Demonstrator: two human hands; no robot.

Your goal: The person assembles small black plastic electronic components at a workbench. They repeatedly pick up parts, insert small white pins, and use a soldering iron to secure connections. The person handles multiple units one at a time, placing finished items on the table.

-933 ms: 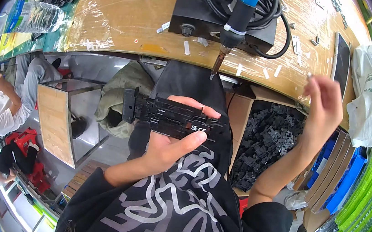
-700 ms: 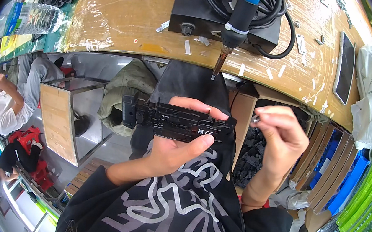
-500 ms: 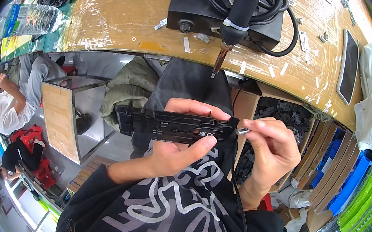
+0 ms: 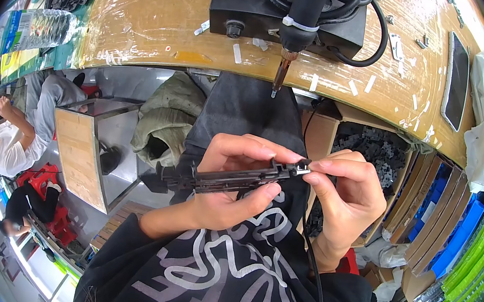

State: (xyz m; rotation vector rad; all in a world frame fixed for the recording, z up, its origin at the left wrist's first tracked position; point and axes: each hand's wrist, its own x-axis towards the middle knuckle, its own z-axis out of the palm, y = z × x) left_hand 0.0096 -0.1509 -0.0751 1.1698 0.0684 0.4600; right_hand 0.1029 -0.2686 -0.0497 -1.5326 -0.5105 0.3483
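Observation:
A long black plastic housing [image 4: 232, 181] is gripped by my left hand [image 4: 232, 209], with the fingers behind it and the thumb in front. Its narrow edge faces up, and its right end points toward my other hand. My right hand [image 4: 347, 193] pinches a small silvery metal piece [image 4: 301, 169] between thumb and forefinger, up against the housing's right end. Whether the piece is seated there I cannot tell. Just beyond my hands, a soldering-iron-like tool [image 4: 290, 43] with a brown tip hangs over the table edge.
On the wooden table [image 4: 156, 16] stand a black box [image 4: 233, 16] with coiled cable and a phone [image 4: 455, 83]. At the left lies a plastic bottle [image 4: 38, 27]. A carton of black parts [image 4: 367, 150] sits below right. Two other people [image 4: 7, 145] work at the left.
The housing has turned from its broad printed face to its narrow edge, its right end tilting up. My right hand has brought the metal piece against that end.

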